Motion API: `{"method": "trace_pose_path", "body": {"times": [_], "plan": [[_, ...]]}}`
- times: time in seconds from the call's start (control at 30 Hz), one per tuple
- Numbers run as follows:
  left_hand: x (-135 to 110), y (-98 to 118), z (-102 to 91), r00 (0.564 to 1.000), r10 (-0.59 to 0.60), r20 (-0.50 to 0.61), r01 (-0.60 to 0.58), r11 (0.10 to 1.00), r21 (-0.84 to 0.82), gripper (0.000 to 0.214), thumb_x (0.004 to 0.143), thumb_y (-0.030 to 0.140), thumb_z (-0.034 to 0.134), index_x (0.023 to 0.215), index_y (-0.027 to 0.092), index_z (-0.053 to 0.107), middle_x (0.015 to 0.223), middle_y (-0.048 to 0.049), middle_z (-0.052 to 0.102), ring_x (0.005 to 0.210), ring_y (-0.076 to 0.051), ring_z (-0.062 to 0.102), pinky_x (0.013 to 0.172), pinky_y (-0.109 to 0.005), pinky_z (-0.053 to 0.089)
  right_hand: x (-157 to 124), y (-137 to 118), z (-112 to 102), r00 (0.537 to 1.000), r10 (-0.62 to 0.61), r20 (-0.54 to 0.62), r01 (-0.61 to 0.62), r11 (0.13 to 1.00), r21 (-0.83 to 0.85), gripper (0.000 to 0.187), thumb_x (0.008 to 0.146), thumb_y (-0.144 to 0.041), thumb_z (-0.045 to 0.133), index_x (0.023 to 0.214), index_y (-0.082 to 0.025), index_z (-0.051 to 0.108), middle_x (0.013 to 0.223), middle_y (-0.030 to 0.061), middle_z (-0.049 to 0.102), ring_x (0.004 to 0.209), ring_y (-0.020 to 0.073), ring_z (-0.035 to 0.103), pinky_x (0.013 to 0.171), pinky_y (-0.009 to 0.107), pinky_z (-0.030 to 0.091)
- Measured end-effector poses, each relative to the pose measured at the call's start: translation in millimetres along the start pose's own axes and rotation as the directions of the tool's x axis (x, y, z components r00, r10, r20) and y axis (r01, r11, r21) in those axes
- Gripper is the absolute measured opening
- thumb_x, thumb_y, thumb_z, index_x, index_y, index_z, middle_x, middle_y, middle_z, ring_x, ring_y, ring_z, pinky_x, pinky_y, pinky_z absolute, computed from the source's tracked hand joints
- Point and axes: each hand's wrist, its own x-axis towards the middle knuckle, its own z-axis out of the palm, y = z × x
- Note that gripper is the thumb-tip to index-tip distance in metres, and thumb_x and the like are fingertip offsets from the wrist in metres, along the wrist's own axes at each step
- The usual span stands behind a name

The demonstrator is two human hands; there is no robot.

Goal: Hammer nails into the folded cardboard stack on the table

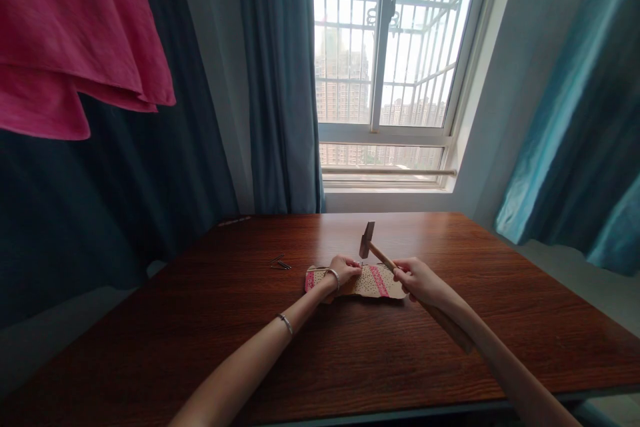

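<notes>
A flat piece of dotted cardboard with pink stripes (373, 282) lies on the brown wooden table (200, 320). My left hand (343, 269) rests on the cardboard's left part, fingers pinched together over something too small to name. My right hand (417, 280) is closed round the wooden handle of a hammer (371, 245). The hammer's metal head hangs a little above the cardboard, just right of my left fingertips.
A few thin dark nails (280, 263) lie on the table left of the cardboard. Behind the table are a barred window (385, 67) and blue curtains (280, 80). A pink cloth (75, 33) hangs at the upper left.
</notes>
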Motion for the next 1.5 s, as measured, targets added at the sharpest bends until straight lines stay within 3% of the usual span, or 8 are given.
{"method": "trace_pose_path", "body": {"times": [0.3, 0.97, 1.5], "plan": [[-1, 2, -1.9, 0.999, -0.039, 0.027, 0.037, 0.996, 0.076, 0.028, 0.061, 0.032, 0.060, 0.077, 0.011, 0.069, 0.074, -0.0039, 0.067, 0.069, -0.015, 0.058, 0.057, -0.020, 0.040, 2, -1, 1, 0.997, 0.071, 0.007, -0.071, 0.997, -0.006, 0.024, 0.078, -0.033, 0.039, 0.076, -0.013, 0.052, 0.067, 0.0014, 0.052, 0.039, 0.0034, 0.042, 0.032, 0.013, 0.032], [-4, 5, -3.4, 1.000, -0.011, 0.027, 0.009, 0.996, 0.087, 0.025, 0.063, 0.031, 0.060, 0.077, 0.012, 0.069, 0.073, -0.0030, 0.067, 0.067, -0.015, 0.058, 0.056, -0.021, 0.040, -1, 2, 6, 1.000, -0.001, -0.004, 0.002, 0.999, 0.052, 0.027, 0.078, -0.036, 0.037, 0.079, -0.013, 0.053, 0.070, 0.0016, 0.051, 0.039, 0.0045, 0.043, 0.030, 0.015, 0.033], [-1, 0, -2.1, 1.000, 0.010, 0.005, -0.011, 0.991, 0.134, 0.024, 0.063, 0.033, 0.060, 0.074, 0.013, 0.069, 0.071, -0.0024, 0.067, 0.068, -0.015, 0.059, 0.056, -0.020, 0.040, -4, 8, 6, 1.000, 0.027, 0.007, -0.027, 0.993, 0.113, 0.030, 0.078, -0.038, 0.037, 0.081, -0.013, 0.053, 0.071, 0.0018, 0.052, 0.039, 0.0043, 0.043, 0.031, 0.015, 0.033]]}}
